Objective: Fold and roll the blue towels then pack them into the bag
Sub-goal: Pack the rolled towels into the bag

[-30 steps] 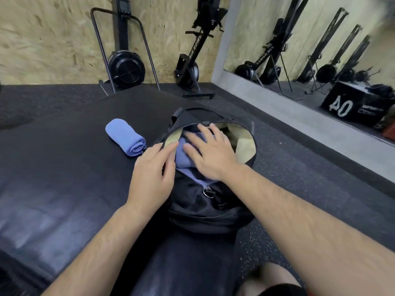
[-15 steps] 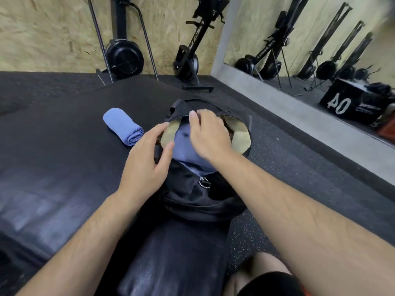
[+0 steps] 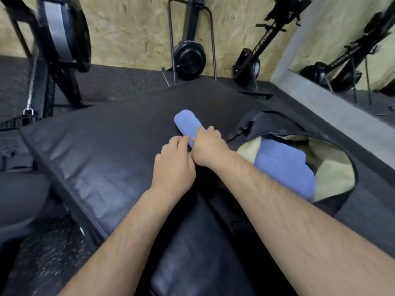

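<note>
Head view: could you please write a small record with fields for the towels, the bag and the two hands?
rolled towel: lies on the black mat, left of the bag
packed towel: inside the open bag, on its beige lining
right hand: fingers curled over the roll's near end
left hand: beside the right hand, at the roll; grip unclear

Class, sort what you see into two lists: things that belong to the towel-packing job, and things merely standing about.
Belongs to the job: rolled towel on the mat; right hand gripping it; left hand at its near end; packed towel inside the bag.

Standing about: fan machine; folded rower; mirror.
</note>
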